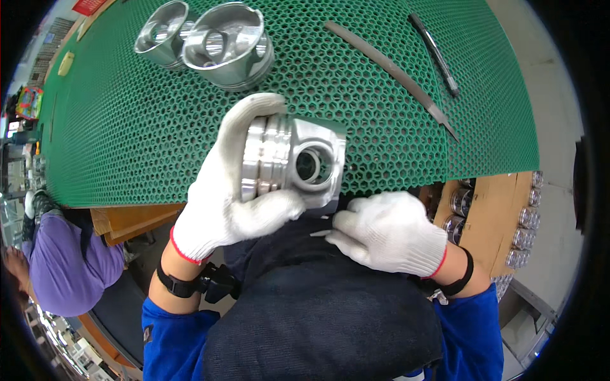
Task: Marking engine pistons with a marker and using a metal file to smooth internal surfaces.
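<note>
Gloved left hand (219,190) (clasping piston (292,162))

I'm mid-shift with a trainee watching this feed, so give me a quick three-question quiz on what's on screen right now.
1. True or false: the left hand grips the piston above the green honeycomb mat.
2. How many other pistons lie on the mat? A) none B) two C) four
3. Fill in: the long grey file lies to the person's ____ of the held piston.

Key:
1. True; the ringed crown end sits in the gloved fingers.
2. B; they lie side by side at the far edge.
3. Right, with a dark pen-like tool beyond it. The right hand rests low on the dark cloth, pinching a small thin tool.
</note>
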{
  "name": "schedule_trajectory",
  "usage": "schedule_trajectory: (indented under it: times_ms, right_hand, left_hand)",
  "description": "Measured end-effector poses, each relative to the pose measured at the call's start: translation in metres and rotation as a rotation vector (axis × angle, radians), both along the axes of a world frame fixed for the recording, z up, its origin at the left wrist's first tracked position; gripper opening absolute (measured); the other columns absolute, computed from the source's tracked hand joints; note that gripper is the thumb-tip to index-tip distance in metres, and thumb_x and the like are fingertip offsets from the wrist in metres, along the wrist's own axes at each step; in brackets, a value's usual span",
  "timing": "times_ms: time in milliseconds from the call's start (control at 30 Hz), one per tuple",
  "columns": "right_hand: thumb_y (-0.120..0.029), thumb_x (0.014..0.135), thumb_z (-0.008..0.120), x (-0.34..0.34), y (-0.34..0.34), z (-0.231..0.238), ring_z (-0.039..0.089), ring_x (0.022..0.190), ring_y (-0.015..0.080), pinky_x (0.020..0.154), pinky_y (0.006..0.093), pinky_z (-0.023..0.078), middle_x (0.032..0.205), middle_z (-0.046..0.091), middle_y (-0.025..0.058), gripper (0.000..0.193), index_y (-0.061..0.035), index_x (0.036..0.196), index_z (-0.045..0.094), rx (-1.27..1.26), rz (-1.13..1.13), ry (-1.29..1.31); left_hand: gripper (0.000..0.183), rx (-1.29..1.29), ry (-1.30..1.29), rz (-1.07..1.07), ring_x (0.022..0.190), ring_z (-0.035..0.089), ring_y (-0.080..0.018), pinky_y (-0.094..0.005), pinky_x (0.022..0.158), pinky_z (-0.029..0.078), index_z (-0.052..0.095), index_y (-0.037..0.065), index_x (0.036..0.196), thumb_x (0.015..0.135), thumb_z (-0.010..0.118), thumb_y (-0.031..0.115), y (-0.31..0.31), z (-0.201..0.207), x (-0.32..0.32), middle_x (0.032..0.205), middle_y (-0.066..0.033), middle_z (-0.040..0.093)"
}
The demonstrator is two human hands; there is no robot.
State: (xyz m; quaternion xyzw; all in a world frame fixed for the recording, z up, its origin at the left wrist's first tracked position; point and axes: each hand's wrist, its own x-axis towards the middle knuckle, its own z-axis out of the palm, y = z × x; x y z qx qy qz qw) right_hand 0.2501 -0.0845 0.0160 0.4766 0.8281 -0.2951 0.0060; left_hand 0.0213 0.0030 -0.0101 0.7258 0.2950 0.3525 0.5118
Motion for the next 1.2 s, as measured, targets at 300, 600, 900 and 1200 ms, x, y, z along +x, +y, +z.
schedule_trajectory:
  times_ms: [300, 600, 900, 1200]
  right_hand:
    - [-0.024, 0.082, 0.074, 0.063, 0.062, 0.001, 0.064, 0.078, 0.0287, 0.070, 0.0383, 0.053, 0.089, 0.061, 0.0104, 0.043, -0.0149, 0.123, 0.063, 0.733, -0.550, -0.220]
    - [-0.031, 0.067, 0.082, 0.044, 0.002, -0.015, 0.060, 0.073, 0.0295, 0.063, 0.0411, 0.052, 0.083, 0.056, 0.0090, 0.079, -0.0151, 0.139, 0.052, 0.495, -0.387, -0.282]
    - [-0.003, 0.077, 0.069, 0.048, -0.012, 0.056, 0.064, 0.073, 0.0298, 0.062, 0.0368, 0.051, 0.089, 0.064, 0.0144, 0.050, -0.0032, 0.127, 0.059, 0.569, -0.162, -0.137]
    - [-0.003, 0.075, 0.072, -0.121, 0.118, 0.084, 0.062, 0.065, 0.0291, 0.060, 0.0393, 0.050, 0.074, 0.062, 0.0103, 0.058, -0.0151, 0.130, 0.061, 0.398, 0.284, -0.089]
  left_hand:
    - [0.113, 0.251, -0.087, 0.033, 0.132, 0.044, -0.0297, -0.0445, 0.107, 0.041, 0.020, 0.003, 0.149, 0.062, 0.090, 0.024, 0.006, 0.000, -0.025, 0.145, -0.0199, 0.037]
    - [0.079, 0.684, 0.592, 0.443, 0.113, 0.058, -0.0397, -0.0449, 0.096, 0.049, 0.050, 0.002, 0.135, 0.064, 0.084, 0.016, -0.012, -0.005, -0.117, 0.123, -0.0192, 0.059]
    - [0.068, 0.429, 0.407, 0.339, 0.123, 0.048, -0.0495, -0.0520, 0.101, 0.042, 0.065, 0.015, 0.114, 0.053, 0.090, 0.029, -0.042, 0.009, -0.084, 0.139, -0.0322, 0.040]
    - [0.059, 0.457, 0.300, 0.425, 0.120, 0.050, -0.0471, -0.0532, 0.098, 0.044, 0.068, 0.023, 0.109, 0.054, 0.086, 0.026, -0.044, -0.002, -0.085, 0.133, -0.0250, 0.048]
